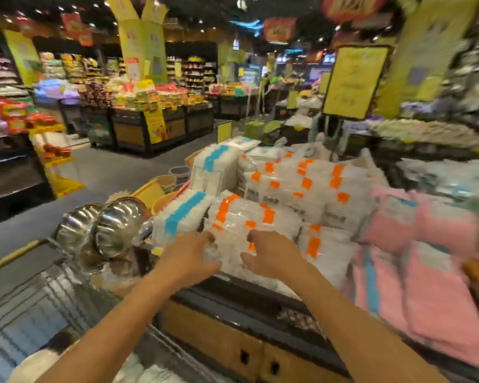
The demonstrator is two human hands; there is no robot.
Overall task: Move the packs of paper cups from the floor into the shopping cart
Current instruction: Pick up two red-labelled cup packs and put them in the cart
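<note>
A: What does the pack of cups [241, 222] look like?

B: Clear, crinkly plastic wrap over white stacked cups, with bright orange label strips across it. It lies at the near edge of a heap of like packs on the tabletop [233, 305], not on the floor.

A: And the hands?

B: Both are on that front pack. The left hand [190, 261] is spread, fingers curled against its left end. The right hand [271, 255] has bent fingers pressing the wrap just beside an orange strip. Whether either has truly closed around it, I cannot tell; the view is blurred.

A: What lies around it?

B: To the left, white packs with blue strips [177, 214]. To the right, soft pink packs [426, 258] piled at the edge. Shiny ribbed metal bowls [111, 228] stand at the left, beside yellow and brown tubs [161, 189].

A: The cart?

B: The wire cart [39, 299] sits at lower left, touching the dark rim of the tabletop, whose front is wood-coloured.
</note>
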